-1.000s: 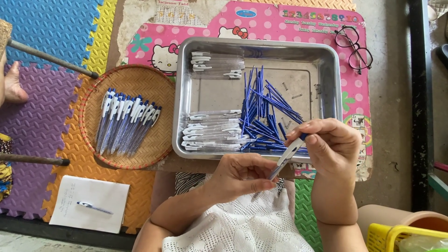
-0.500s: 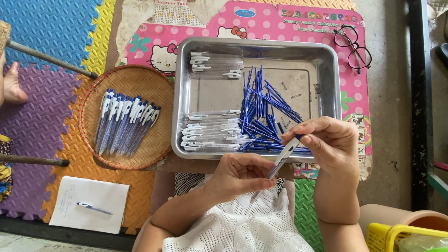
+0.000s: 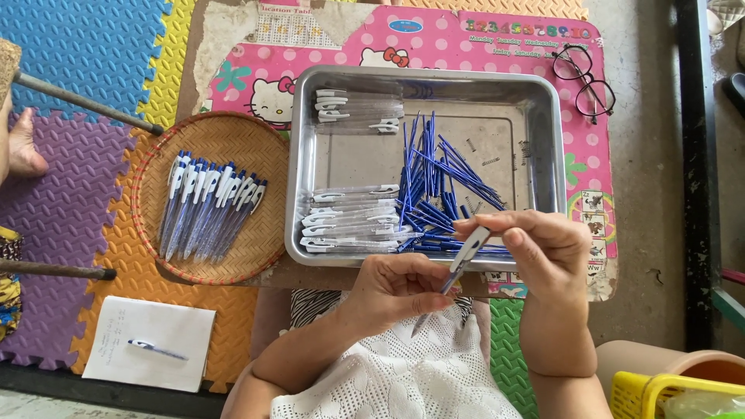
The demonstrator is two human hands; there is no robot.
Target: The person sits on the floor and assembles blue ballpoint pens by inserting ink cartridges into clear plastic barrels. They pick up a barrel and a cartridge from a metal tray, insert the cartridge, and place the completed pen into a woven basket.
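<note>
head-worn view, looking straight down, close overhead

Both hands grip one pen (image 3: pixel 458 268) — left hand (image 3: pixel 400 287) at its lower barrel, right hand (image 3: pixel 543 248) pinching the clip end. Just beyond them: metal tray (image 3: pixel 543 101) of blue refills (image 3: pixel 434 182) and clear barrels (image 3: pixel 349 221). Further left — basket (image 3: pixel 264 256) of finished pens (image 3: pixel 206 206).

tray (image 3: pixel 299 155) — shiny metal | basket (image 3: pixel 268 155) — woven cane | pens (image 3: pixel 206 206) — glossy plastic

Tray (image 3: pixel 425 81) sits mid-mat (image 3: pixel 434 31); refills (image 3: pixel 434 178) at its centre, barrels (image 3: pixel 353 221) along its left wall. Basket (image 3: pixel 268 151) left of tray holds pens (image 3: pixel 206 206). Glasses (image 3: pixel 583 77) at mat's right edge. Notepad (image 3: pixel 151 341) before basket.
</note>
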